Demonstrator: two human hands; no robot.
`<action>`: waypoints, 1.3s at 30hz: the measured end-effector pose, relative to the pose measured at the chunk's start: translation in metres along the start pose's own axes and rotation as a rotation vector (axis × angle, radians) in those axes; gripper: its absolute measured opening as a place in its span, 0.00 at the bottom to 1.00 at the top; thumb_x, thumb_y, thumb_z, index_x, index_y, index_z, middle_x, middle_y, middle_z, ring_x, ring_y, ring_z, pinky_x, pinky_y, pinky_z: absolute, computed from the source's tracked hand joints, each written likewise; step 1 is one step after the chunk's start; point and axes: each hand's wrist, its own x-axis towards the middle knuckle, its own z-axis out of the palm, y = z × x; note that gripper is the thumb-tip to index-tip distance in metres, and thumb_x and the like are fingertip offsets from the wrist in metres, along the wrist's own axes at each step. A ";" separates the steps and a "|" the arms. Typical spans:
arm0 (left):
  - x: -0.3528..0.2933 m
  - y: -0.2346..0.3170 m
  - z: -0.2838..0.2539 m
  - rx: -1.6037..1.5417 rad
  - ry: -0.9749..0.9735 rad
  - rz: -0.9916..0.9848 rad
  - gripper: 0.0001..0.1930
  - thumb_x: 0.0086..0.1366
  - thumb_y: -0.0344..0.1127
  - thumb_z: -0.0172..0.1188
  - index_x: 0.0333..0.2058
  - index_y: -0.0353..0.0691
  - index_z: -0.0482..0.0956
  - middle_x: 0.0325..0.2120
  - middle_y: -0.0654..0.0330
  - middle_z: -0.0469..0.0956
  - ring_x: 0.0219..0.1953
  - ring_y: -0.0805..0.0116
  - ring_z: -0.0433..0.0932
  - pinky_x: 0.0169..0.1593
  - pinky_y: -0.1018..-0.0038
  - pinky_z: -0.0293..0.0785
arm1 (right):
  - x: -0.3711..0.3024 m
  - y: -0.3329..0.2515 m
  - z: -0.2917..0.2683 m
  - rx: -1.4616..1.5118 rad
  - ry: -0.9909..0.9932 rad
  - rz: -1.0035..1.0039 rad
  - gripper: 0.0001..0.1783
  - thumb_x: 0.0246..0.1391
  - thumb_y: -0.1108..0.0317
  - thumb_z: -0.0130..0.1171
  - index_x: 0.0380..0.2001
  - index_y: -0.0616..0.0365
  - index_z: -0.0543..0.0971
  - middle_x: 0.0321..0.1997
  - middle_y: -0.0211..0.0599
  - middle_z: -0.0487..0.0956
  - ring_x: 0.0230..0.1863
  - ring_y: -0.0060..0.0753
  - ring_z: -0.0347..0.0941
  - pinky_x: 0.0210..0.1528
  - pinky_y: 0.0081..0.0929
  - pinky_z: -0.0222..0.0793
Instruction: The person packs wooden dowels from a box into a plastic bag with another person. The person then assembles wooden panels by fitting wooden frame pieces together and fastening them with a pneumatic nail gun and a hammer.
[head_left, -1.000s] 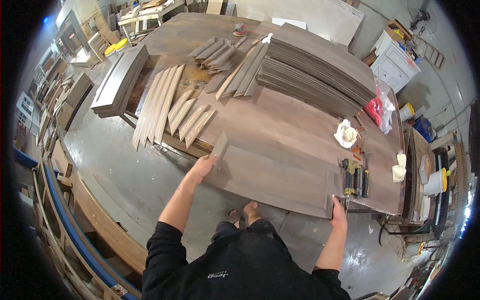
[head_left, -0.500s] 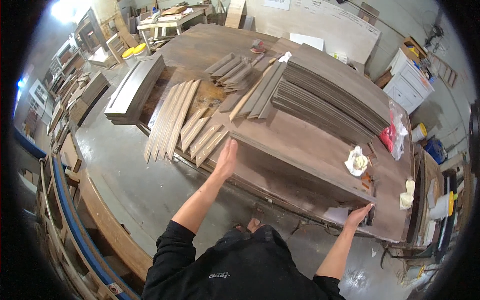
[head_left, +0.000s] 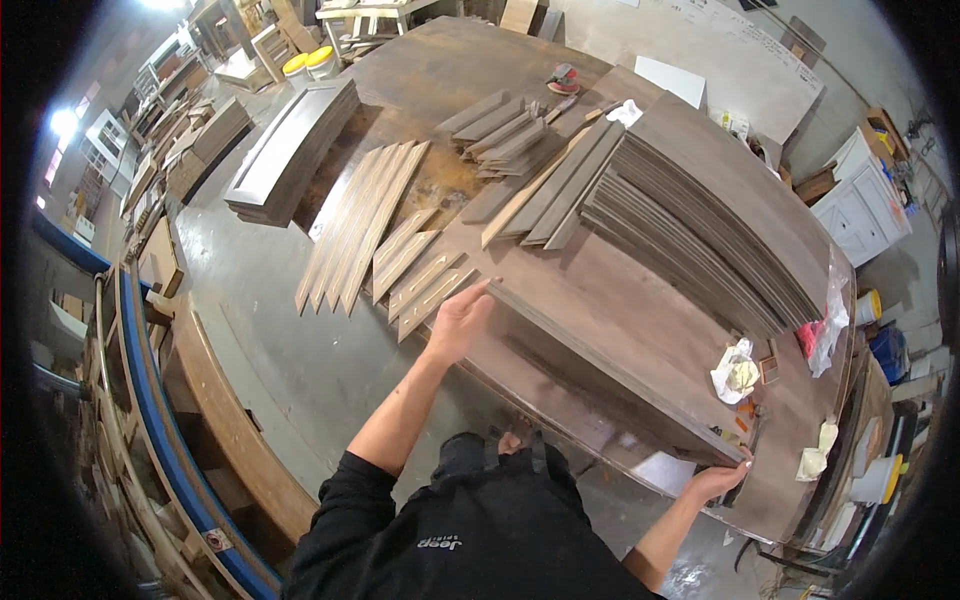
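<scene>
A long brown wooden panel [head_left: 600, 388] stands on its long edge near the front of the worktable, slanting from the middle down to the right. My left hand [head_left: 462, 320] is closed at its left end, the fingers bent against the end and top corner. At the opposite end my right hand [head_left: 716, 481] grips the lower right corner, fingertips showing at the top edge. Just left of my left hand lie short light-wood strips [head_left: 425, 300] with angled ends. Behind the panel is a tall stack of brown boards [head_left: 700, 240].
The brown worktable [head_left: 640, 300] also bears long strips [head_left: 362, 230], short dark pieces [head_left: 500, 130], a red sander [head_left: 563, 80] and crumpled paper [head_left: 735, 372]. Panels with a glossy top [head_left: 285, 140] are stacked at the left. A blue-edged rail [head_left: 150, 400] runs along the lower left.
The whole view has shifted, so the table sits lower and farther right. My left hand's straight fingers have bent in against the panel's end; my right hand stays at the other end.
</scene>
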 end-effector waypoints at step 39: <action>0.063 -0.117 0.033 0.535 0.020 -0.072 0.14 0.63 0.33 0.66 0.45 0.34 0.81 0.36 0.54 0.81 0.39 0.63 0.79 0.48 0.69 0.75 | 0.122 0.049 -0.148 -1.679 -0.045 0.231 0.26 0.57 0.56 0.63 0.56 0.56 0.77 0.51 0.55 0.81 0.54 0.57 0.77 0.55 0.47 0.73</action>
